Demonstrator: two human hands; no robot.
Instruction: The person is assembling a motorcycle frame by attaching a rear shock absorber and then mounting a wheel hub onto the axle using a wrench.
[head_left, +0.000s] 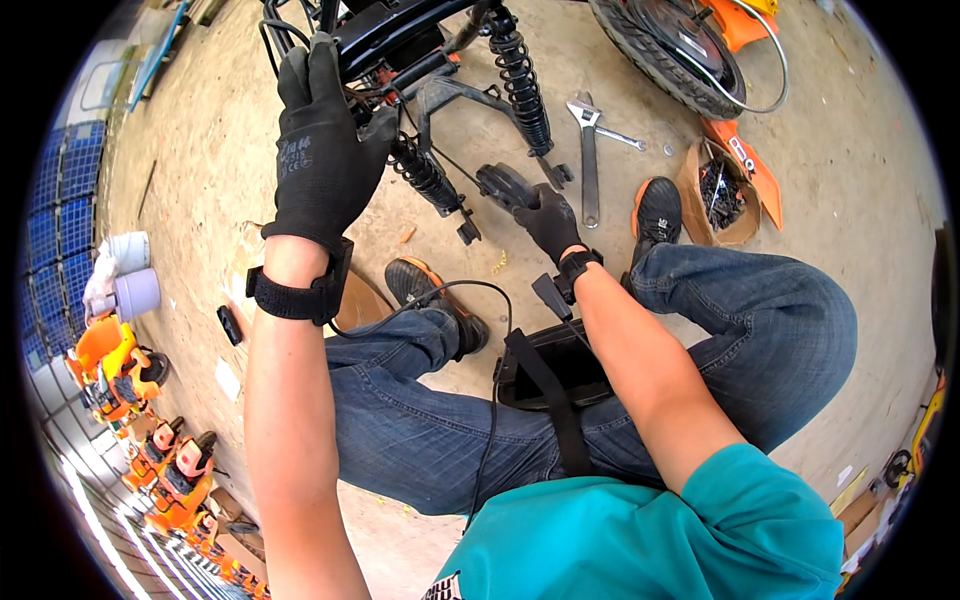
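Observation:
My left hand [330, 150], in a black glove, lies against the side of a black vehicle frame [405, 30], its fingers stretched and thumb apart. Lower down, my right hand [548, 218], also gloved, is closed on a dark rounded part [506, 186] held just above the floor. A thin black cable runs from the frame toward that part. Two black coil-spring shock absorbers hang from the frame, one [425, 172] near my left hand and the other [520, 85] farther right. Between them sits a dark metal swingarm [440, 95].
An adjustable wrench [589, 160] and a smaller spanner [622, 137] lie on the concrete. Right of my shoe stands an open box of small dark parts [722, 195], beside an orange panel [755, 175] and a wheel [680, 50]. A black device [555, 368] is strapped to my thigh.

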